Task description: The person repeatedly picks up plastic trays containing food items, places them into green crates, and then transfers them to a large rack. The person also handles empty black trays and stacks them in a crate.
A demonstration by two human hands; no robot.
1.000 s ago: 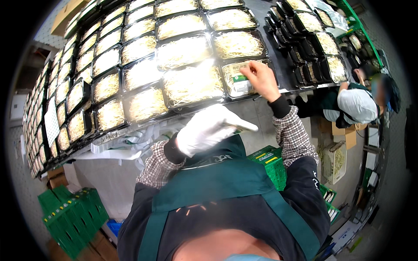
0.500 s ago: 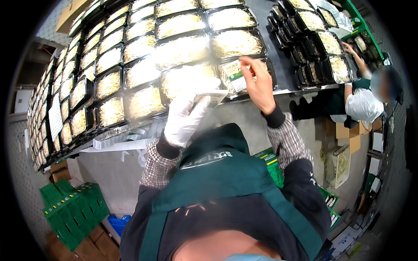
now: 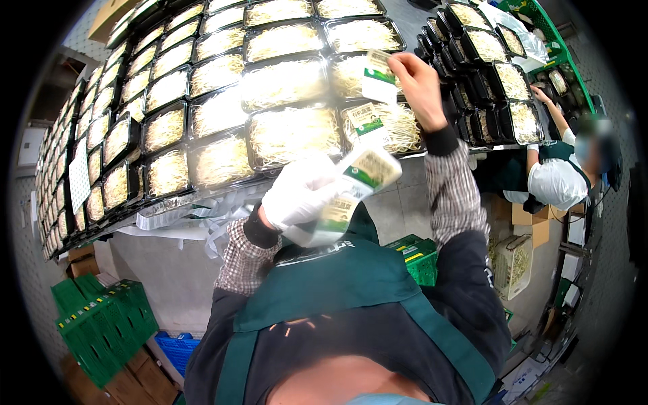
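My left hand (image 3: 297, 196), in a white glove, is closed on a strip of labels (image 3: 371, 169) that curls out in front of my apron. My bare right hand (image 3: 417, 88) pinches a single white and green label (image 3: 379, 75) by its edge. It hovers over a black tray of bean sprouts (image 3: 344, 75) in the second row. On the nearest tray at the right end, a similar label (image 3: 366, 121) lies across the bean sprouts (image 3: 399, 128). Glare washes out the trays just beyond my left hand.
Rows of filled trays (image 3: 169, 128) cover the table to the left. Stacked trays (image 3: 509, 81) stand at the right, where a co-worker (image 3: 560, 172) reaches toward a green crate (image 3: 563, 67). Green crates (image 3: 108, 331) sit at lower left, and a white basket (image 3: 513, 266) is on the floor.
My right hand has lifted off the label on the nearest tray and moved up and right, now pinching another label. The strip in my left hand hangs out longer.
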